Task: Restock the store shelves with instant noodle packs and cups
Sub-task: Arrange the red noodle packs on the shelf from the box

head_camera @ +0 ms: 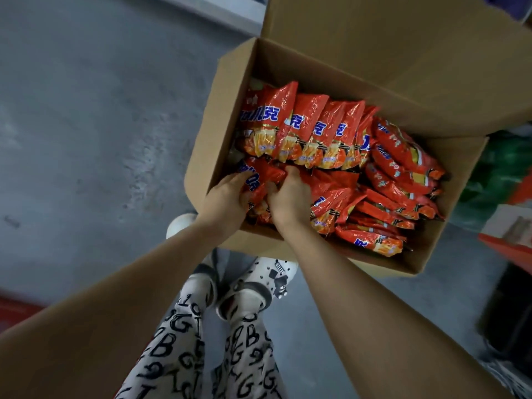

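An open cardboard box (218,110) stands on the floor in front of me, filled with several red and orange instant noodle packs (311,131) with blue lettering. Both my hands reach into its near left corner. My left hand (227,197) grips the left edge of a noodle pack (263,177) there. My right hand (289,197) curls its fingers around the same pack from the right. The lower part of that pack is hidden behind my hands.
The box's big flap (403,47) stands open at the back. Grey concrete floor (86,125) spreads to the left. My feet in white clogs (259,286) stand just before the box. Green and red goods (506,174) crowd the right edge.
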